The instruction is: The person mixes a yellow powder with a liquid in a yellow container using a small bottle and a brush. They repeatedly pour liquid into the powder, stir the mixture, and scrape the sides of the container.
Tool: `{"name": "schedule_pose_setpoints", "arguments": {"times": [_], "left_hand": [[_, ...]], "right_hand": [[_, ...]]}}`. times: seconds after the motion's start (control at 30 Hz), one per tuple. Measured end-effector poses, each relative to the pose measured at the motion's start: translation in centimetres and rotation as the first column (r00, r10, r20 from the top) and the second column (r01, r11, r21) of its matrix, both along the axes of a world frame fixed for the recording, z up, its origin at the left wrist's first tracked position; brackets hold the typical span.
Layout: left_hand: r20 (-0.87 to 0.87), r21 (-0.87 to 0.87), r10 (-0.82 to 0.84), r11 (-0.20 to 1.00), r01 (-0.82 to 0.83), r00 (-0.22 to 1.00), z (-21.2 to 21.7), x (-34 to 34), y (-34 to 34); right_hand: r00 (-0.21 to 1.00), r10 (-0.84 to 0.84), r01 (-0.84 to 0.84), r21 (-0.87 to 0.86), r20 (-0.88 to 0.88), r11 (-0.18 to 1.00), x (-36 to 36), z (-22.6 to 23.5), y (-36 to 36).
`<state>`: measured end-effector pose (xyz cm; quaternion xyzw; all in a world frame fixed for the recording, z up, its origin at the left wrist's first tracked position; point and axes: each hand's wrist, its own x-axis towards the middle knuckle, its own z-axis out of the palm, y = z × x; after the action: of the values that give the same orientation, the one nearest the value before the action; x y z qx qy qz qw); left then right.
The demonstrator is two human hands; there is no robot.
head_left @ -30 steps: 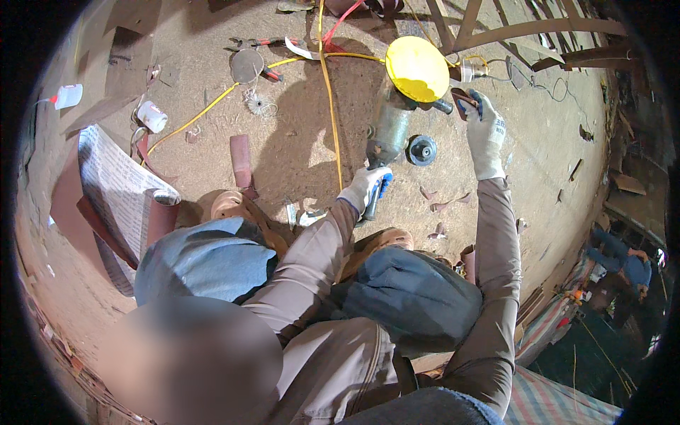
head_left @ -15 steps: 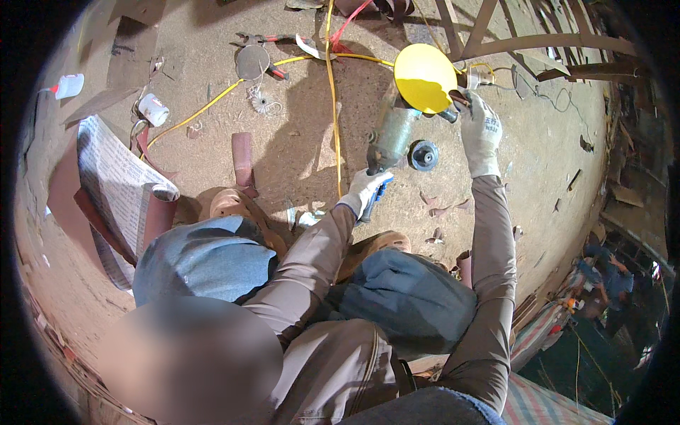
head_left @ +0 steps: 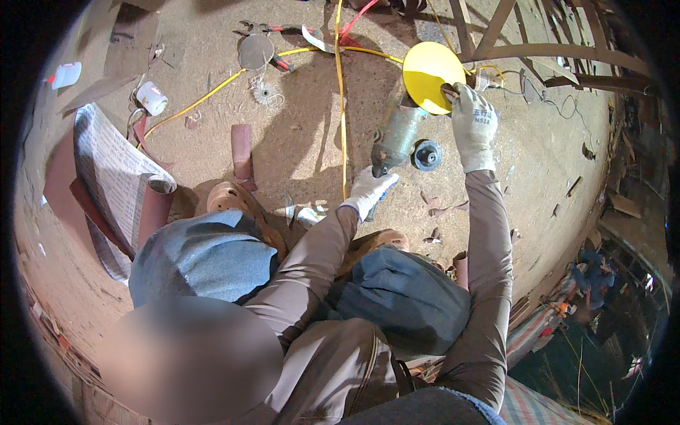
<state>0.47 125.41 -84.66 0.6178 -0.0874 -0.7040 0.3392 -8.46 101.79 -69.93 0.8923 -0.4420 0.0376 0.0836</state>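
My left hand (head_left: 370, 193), in a white glove, is wrapped round the rear handle of a power grinder (head_left: 395, 138) with a greenish-grey body. At the grinder's far end sits a round yellow disc (head_left: 429, 71), facing up and half in shadow. My right hand (head_left: 474, 127), also gloved, is closed at the disc's lower right edge. A small dark reddish bit shows at its fingertips; I cannot tell what it is. Just right of the grinder a black round pad (head_left: 426, 154) lies on the floor.
A yellow cord (head_left: 341, 106) crosses the concrete floor. Pliers (head_left: 283, 30), a grey disc (head_left: 256, 52) and a wire wheel (head_left: 266, 93) lie beyond. Sandpaper sheets (head_left: 117, 163) curl at the left, and a metal frame (head_left: 559, 49) stands at the far right.
My right hand has shifted left, its fingertips now overlapping the yellow disc's right edge. My left hand keeps its hold on the grinder. The whole view has moved slightly.
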Motion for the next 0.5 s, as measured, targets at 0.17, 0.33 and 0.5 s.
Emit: {"name": "schedule_pose_setpoints", "arguments": {"times": [0.17,0.33,0.5], "left_hand": [[-0.009,-0.005,0.020,1.000,-0.020,1.000,1.0,-0.1,-0.3],[-0.003,-0.002,0.013,1.000,-0.013,1.000,0.9,0.0,-0.3],[-0.006,0.031,-0.004,1.000,0.005,1.000,1.0,-0.2,0.3]], "right_hand": [[0.996,-0.026,0.026,0.004,-0.080,1.000,-0.6,-0.7,-0.3],[0.991,-0.011,0.011,0.001,-0.132,1.000,-0.3,-0.5,-0.2],[0.987,-0.046,0.049,0.019,-0.154,0.999,0.7,0.0,0.7]]}}
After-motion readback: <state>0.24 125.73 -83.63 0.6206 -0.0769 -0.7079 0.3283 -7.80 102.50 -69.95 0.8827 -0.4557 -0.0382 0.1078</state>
